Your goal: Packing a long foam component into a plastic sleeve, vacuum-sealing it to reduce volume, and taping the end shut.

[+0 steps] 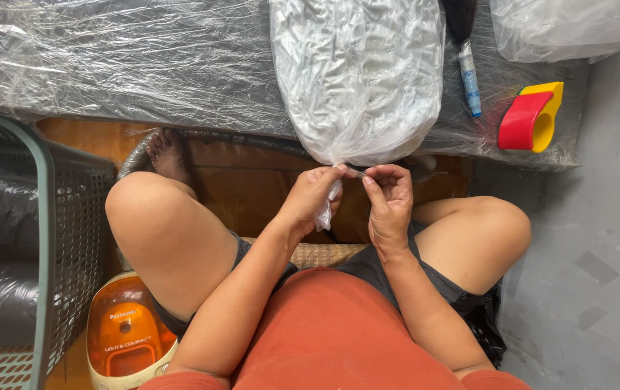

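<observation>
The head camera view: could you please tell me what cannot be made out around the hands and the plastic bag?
- Plastic bag: the top is cut off by the frame edge; the pale contents blur behind crinkled film.
- Left hand and right hand: what the fingertips pinch at the bag's neck is too small to tell.
- Green basket: cut off by the left edge.
- Orange vacuum cleaner: partly hidden by the knee.

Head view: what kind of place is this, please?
Probably a home workspace used for packing: a person sits on the floor, the hands pinch a filled clear bag, near a vacuum cleaner and a tape dispenser.
</observation>
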